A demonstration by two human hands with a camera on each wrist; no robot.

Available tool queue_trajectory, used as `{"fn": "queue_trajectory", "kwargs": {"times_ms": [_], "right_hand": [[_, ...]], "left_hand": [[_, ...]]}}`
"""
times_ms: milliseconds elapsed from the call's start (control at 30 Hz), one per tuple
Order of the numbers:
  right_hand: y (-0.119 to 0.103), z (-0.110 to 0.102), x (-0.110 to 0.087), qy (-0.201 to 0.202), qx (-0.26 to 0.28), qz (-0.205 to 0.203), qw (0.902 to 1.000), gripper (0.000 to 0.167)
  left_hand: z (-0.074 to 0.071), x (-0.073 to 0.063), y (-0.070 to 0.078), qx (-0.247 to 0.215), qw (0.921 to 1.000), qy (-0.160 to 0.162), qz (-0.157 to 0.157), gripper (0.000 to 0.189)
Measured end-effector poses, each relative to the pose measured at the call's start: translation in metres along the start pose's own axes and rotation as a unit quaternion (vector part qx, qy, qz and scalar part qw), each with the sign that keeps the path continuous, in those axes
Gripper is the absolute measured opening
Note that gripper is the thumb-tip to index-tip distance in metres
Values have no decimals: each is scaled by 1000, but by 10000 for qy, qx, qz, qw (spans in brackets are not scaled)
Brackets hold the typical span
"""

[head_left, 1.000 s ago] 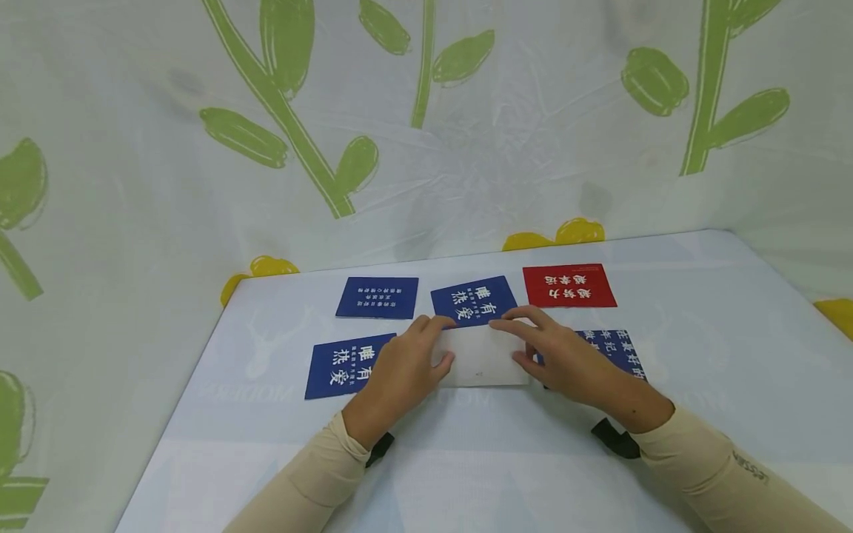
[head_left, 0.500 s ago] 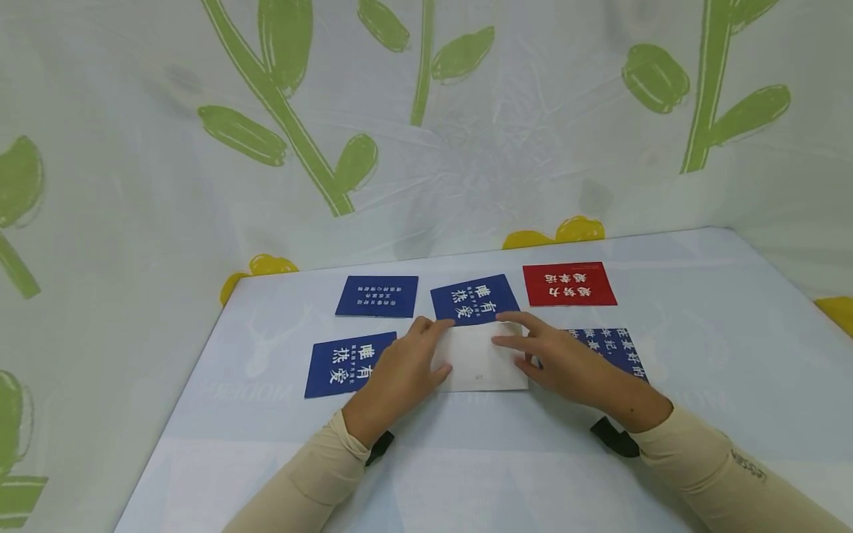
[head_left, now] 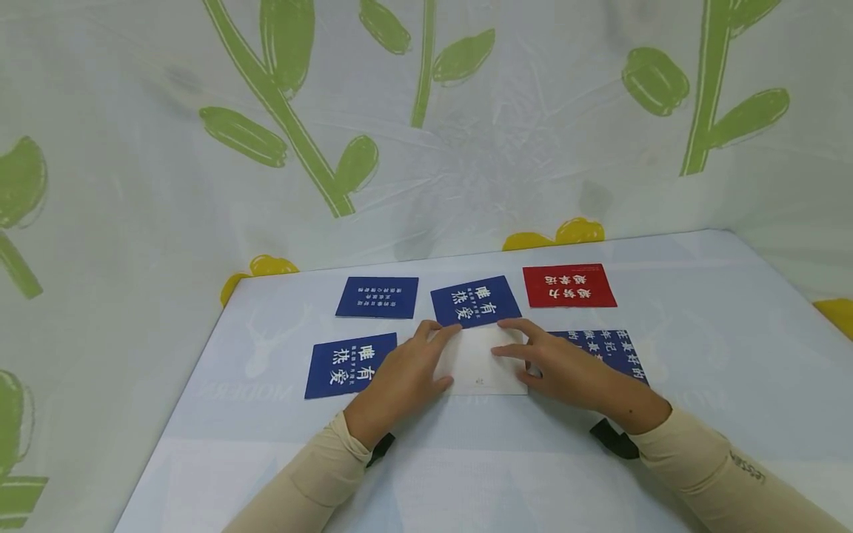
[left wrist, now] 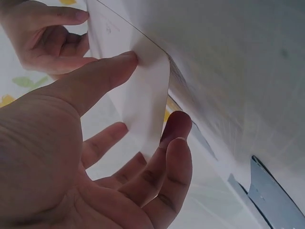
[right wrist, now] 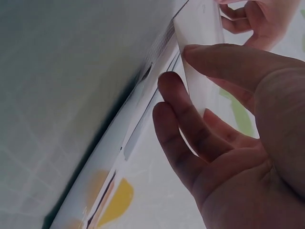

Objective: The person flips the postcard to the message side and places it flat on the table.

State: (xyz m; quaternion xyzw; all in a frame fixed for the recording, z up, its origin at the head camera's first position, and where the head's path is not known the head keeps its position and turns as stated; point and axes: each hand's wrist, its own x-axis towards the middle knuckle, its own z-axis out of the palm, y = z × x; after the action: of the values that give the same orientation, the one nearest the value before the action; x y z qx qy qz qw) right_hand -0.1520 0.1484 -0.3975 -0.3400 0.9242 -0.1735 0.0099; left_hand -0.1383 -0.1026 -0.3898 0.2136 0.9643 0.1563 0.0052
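A white card with a small printed mark near its lower edge is held up between both hands in the middle of the table. My left hand pinches its left side; in the left wrist view the thumb presses the face of the card and the fingers reach behind the edge. My right hand grips the opposite side, its thumb on the card in the right wrist view and fingers bent around the edge. The card's other face is hidden.
Blue cards with white lettering lie at the back left, back middle, front left and, partly under the right hand, right. A red card lies back right. A leaf-patterned curtain hangs behind the table.
The lower edge of the white card has come slightly toward me, showing more of its white face. The right fingers have shifted a little along its top and side. Surrounding cards stayed put.
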Motion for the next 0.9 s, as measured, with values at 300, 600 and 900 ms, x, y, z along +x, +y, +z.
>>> {"fn": "queue_trajectory", "kwargs": {"times_ms": [300, 600, 900], "right_hand": [[0, 1, -2, -1, -119, -86, 9999, 53], [2, 2, -3, -124, -206, -188, 9995, 53], [3, 2, -2, -243, -307, -268, 9989, 48]], "left_hand": [[0, 0, 0, 122, 9999, -100, 30, 77], [2, -1, 0, 267, 9989, -367, 65, 77], [4, -1, -1, 405, 9980, -480, 97, 75]]}}
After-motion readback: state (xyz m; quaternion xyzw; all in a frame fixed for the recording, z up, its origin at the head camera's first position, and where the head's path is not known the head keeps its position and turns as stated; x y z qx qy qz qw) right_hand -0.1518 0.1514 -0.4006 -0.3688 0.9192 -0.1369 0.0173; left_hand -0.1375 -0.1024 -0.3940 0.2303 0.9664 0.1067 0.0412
